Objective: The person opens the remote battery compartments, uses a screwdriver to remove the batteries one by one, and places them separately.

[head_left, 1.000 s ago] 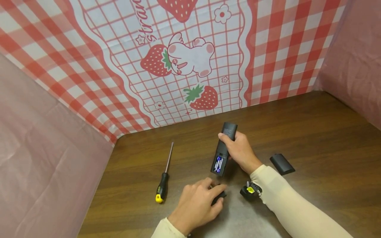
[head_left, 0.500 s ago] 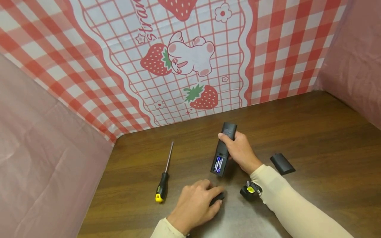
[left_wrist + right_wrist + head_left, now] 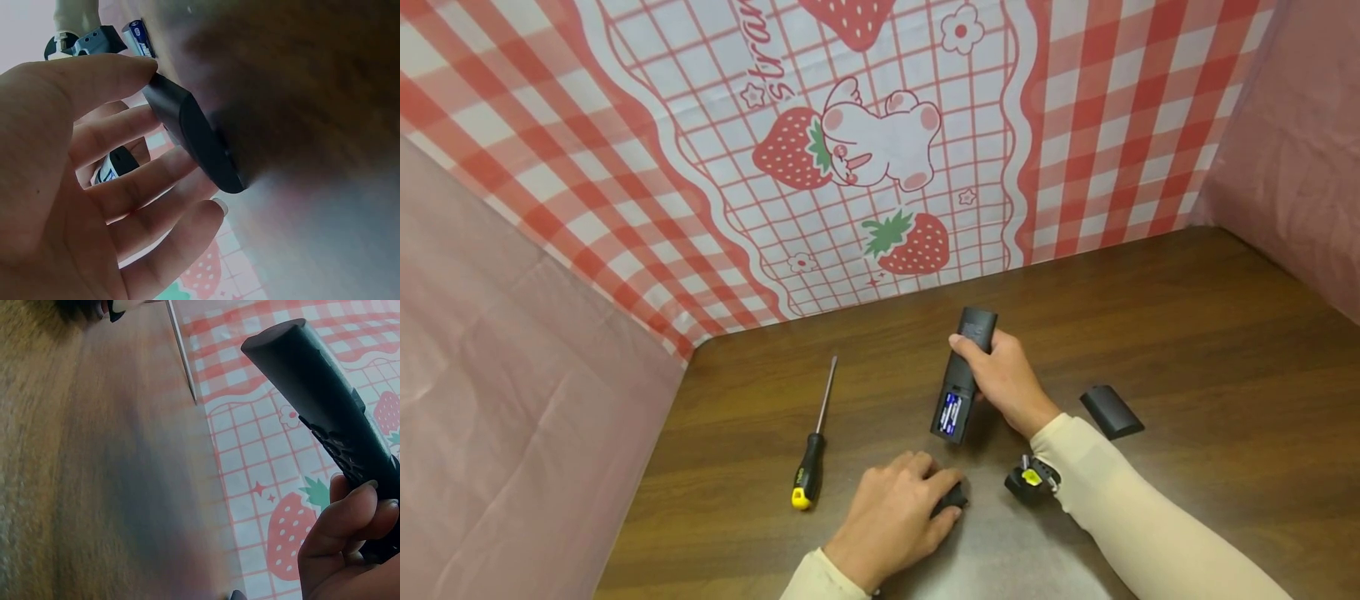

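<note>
My right hand [image 3: 1003, 379] grips a black remote [image 3: 964, 373], tilted up off the wooden table [image 3: 1187, 333]. Its back faces me, and blue batteries [image 3: 950, 412] show in the open compartment. In the right wrist view the remote [image 3: 331, 419] sticks out past my curled fingers [image 3: 350, 519]. My left hand [image 3: 895, 508] lies near the front edge over a small black piece [image 3: 953, 498]. In the left wrist view the thumb and fingers [image 3: 144, 162] pinch that black piece [image 3: 194, 140] against the table.
A black-and-yellow screwdriver [image 3: 811, 450] lies left of my hands, with its shaft [image 3: 181, 350] pointing to the back wall. A loose black cover [image 3: 1110, 412] rests on the table right of my right forearm. Checked strawberry cloth and pink sheets wall in the table.
My left hand's fingers have settled slightly closer over the small black piece. The right hand and the remote have stayed where they were.
</note>
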`<state>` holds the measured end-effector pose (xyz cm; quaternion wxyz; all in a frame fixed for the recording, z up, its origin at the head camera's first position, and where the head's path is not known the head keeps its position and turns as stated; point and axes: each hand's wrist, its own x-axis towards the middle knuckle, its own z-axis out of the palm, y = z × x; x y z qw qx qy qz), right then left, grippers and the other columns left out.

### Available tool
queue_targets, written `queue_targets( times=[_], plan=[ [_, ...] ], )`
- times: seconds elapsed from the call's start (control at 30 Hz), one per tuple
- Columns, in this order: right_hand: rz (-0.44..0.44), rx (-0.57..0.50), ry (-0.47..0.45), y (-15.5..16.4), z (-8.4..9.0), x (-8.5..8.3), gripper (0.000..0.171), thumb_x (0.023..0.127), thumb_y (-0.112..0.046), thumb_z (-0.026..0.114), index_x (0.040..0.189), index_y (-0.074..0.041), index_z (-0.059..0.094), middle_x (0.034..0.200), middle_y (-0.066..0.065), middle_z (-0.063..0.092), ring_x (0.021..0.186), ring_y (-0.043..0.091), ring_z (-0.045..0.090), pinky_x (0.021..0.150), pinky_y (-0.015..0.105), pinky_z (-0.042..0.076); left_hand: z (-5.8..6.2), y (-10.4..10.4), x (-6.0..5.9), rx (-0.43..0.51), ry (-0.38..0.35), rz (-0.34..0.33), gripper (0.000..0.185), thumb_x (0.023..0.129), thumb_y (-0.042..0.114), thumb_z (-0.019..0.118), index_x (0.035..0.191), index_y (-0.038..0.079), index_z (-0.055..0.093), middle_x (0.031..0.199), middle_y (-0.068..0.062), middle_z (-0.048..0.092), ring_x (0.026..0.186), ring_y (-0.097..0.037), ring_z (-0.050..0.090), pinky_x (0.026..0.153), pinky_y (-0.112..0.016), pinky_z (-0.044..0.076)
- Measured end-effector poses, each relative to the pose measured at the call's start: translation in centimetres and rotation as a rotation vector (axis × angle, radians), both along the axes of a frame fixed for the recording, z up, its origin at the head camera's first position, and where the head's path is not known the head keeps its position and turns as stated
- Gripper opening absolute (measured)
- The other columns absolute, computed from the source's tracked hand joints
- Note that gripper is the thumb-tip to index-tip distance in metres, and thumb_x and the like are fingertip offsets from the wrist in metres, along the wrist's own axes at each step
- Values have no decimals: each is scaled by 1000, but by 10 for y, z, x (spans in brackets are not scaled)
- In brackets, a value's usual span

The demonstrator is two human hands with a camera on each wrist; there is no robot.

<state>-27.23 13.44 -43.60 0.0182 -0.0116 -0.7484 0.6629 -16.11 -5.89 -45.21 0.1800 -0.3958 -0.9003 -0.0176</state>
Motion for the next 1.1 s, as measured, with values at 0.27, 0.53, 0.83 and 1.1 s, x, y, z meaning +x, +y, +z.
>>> queue_targets(
  times=[0.27,0.53,0.83,1.1],
  plan=[
    [5,-6,0,0,0,0,44,97,-40,63,113,0,61,88,16,62,66,21,61,51,36,52,-1,-1,-2,6,0,6,36,82,43,80,112,25,74,90,6,65,77,-10,60,53,-26,49],
    [11,5,-6,1,0,0,45,97,-41,62,115,0,60,90,16,62,68,21,62,54,39,53,-1,-2,-2,-3,15,4,38,80,43,81,112,24,74,90,6,64,77,-11,60,53,-27,49],
    [10,-3,4,1,0,-1,44,97,-41,63,113,0,61,87,16,62,66,22,62,52,38,53,0,-1,-3,4,17,0,39,79,42,83,112,24,74,91,6,64,78,-11,60,53,-27,49],
    [7,-8,0,1,-3,-1,45,97,-42,63,111,0,61,87,16,62,66,22,62,52,39,52,0,-2,-2,10,-12,-3,37,80,42,82,112,24,74,92,6,66,78,-9,60,53,-25,48]
  ],
)
